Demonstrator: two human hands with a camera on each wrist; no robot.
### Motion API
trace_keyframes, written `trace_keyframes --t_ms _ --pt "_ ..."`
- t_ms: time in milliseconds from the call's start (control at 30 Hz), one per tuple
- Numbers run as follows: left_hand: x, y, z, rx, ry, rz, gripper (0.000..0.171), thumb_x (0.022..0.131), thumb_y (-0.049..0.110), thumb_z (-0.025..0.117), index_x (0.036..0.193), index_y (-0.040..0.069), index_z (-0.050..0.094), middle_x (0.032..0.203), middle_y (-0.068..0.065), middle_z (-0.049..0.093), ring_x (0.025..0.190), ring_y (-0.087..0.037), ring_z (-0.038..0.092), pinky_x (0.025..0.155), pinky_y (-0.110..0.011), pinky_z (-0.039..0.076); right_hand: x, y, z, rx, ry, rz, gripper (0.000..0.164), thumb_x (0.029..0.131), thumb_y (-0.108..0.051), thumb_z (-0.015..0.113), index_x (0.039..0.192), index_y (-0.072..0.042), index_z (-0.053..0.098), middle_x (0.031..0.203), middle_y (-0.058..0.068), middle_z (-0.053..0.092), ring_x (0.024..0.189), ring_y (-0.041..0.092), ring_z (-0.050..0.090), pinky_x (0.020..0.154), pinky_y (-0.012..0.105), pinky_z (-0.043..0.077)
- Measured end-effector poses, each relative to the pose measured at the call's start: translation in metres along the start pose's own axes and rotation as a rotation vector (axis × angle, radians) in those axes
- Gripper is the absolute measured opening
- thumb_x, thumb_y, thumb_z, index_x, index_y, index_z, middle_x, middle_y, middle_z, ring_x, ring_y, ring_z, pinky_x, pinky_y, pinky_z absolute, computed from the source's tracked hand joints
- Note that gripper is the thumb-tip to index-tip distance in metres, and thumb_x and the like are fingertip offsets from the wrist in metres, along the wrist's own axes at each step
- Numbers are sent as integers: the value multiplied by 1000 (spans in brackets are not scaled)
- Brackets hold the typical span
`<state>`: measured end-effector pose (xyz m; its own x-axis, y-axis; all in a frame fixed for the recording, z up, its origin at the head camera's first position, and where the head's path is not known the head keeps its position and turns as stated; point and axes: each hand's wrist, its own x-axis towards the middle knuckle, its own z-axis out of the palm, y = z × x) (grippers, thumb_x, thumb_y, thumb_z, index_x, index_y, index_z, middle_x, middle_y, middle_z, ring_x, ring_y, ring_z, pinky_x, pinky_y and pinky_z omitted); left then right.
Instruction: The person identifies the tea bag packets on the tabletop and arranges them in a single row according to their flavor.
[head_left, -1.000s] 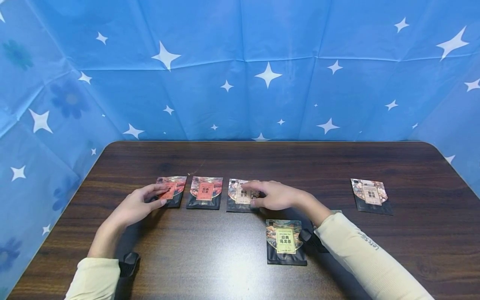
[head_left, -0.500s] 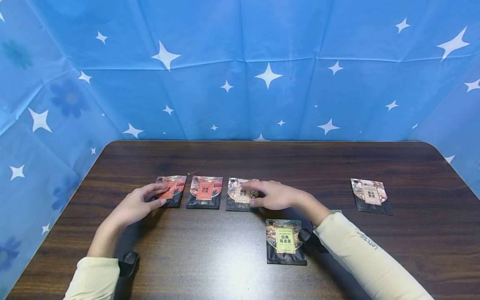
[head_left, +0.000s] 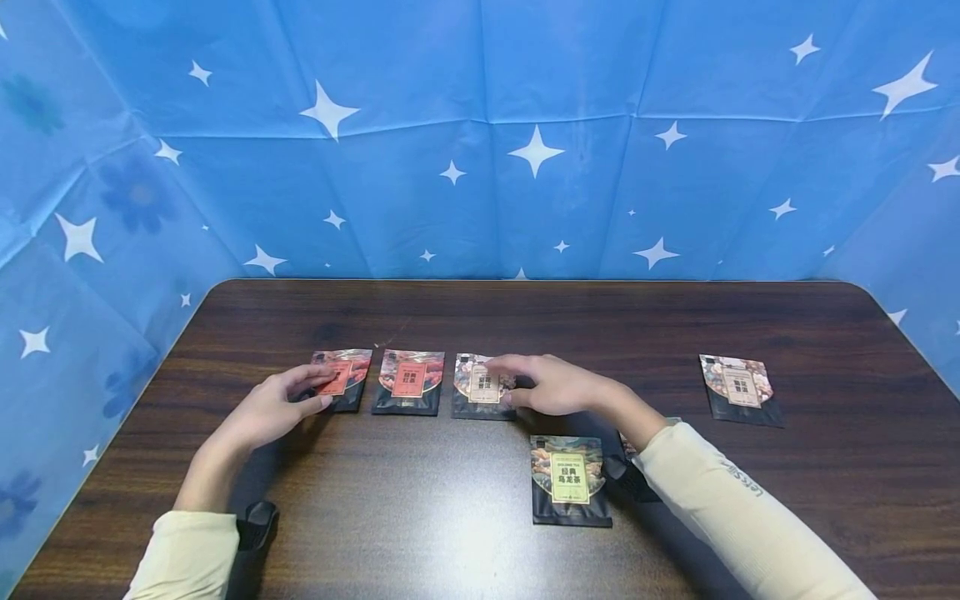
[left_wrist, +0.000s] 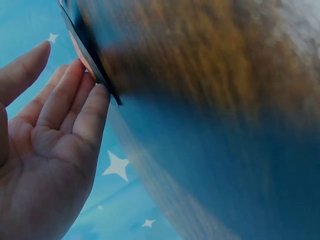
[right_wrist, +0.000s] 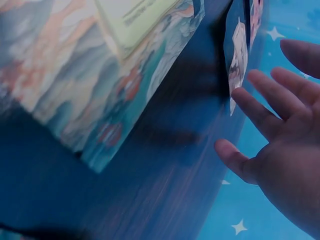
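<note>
In the head view, two red-labelled tea sachets and a beige-labelled one lie in a row. My left hand (head_left: 273, 408) rests its fingertips on the leftmost red tea sachet (head_left: 352, 385), covering part of its label. The second red tea sachet (head_left: 407, 382) lies flat just right of it. Over the right edge of the beige tea sachet (head_left: 474, 390), my right hand (head_left: 555, 387) reaches with extended fingers. The left wrist view has the left hand (left_wrist: 55, 135) with nearly straight fingers meeting the sachet's face. Spread fingers of the right hand (right_wrist: 285, 130) come up to the beige sachet (right_wrist: 239, 60) in the right wrist view.
A green-labelled tea sachet (head_left: 570, 483) lies nearer, below the right forearm. Another sachet (head_left: 628, 447) is mostly hidden under the right sleeve. A second beige sachet (head_left: 741, 387) lies far right on the dark wooden table (head_left: 600, 321). A blue starry curtain (head_left: 450, 200) stands behind.
</note>
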<state>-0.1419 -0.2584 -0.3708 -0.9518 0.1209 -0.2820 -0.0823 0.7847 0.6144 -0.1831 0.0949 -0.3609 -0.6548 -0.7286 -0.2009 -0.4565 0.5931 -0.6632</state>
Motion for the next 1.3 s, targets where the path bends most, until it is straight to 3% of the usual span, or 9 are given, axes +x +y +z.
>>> trace_keyframes --t_ms 200,667,1067,1300 --pt "1 -1 0 -1 -1 1 52 92 25 55 135 0 39 133 -28 41 124 -46 32 92 -62 28 -8 6 -2 34 40 -26 47 95 -13 48 139 -2 35 130 14 50 121 28 45 98 45 34" --pt "-1 -1 0 -23 -9 0 53 92 25 55 136 0 39 134 -31 38 124 -46 33 91 -60 30 -39 29 -16 115 128 32 42 95 -11 48 134 2 40 128 17 51 118 31 48 94 43 38" --pt "-1 -1 0 -24 -4 10 51 92 24 55 135 0 40 135 -30 37 124 -46 32 92 -60 29 -71 54 -34 49 285 190 37 95 -17 50 127 1 50 127 21 50 116 36 47 89 49 39" --pt "-1 -1 0 -30 -10 11 53 92 26 55 136 0 38 136 -31 35 123 -46 33 91 -59 31 -95 69 -46 28 347 233 36 94 -18 51 124 2 53 122 22 54 108 35 53 81 47 43"
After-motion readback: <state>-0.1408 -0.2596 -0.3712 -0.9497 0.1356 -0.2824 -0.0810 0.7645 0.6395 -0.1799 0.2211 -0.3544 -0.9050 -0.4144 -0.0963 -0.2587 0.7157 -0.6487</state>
